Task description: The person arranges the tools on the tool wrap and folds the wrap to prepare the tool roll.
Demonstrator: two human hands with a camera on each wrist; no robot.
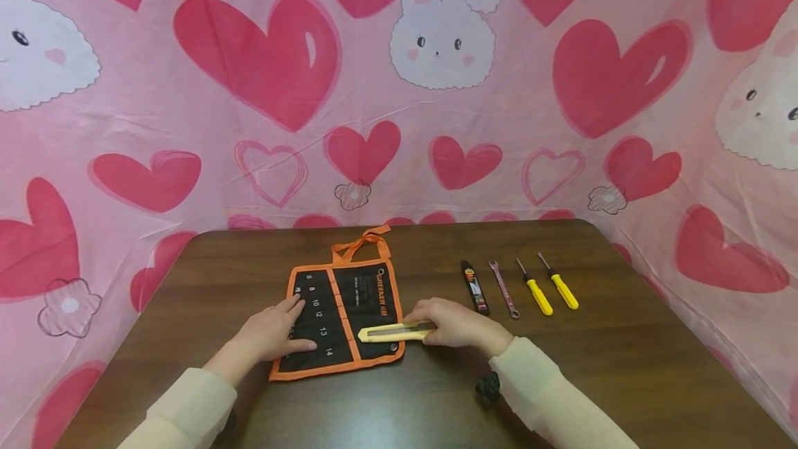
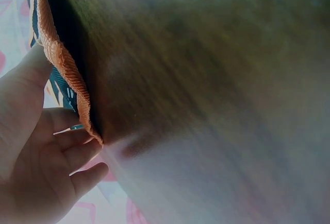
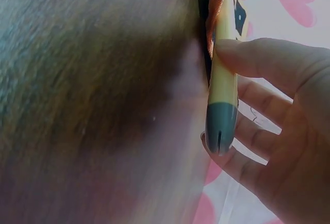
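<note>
Head view: noted pouch (image 1: pixel 339 303) on table (image 1: pixel 436 400), left of centre, left hand (image 1: pixel 268 331) laid on its left side with thumb spread from fingers, and cutter (image 1: pixel 389 332) pinched in right hand (image 1: pixel 458 324) over its right near part; to right of pouch, black case (image 1: pixel 475 288), wrench (image 1: pixel 503 289) and two screwdrivers (image 1: pixel 539 297) in a row. Left wrist view: noted fingers slightly parted at pouch's orange edge. Right wrist view: noted cutter between thumb and fingers; contact with pouch, cannot tell.

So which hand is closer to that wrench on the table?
The right hand, gripping the yellow cutter: it is left of the wrench and slightly nearer the person. The left hand is farther off, at the left side of the tool pouch.
</note>
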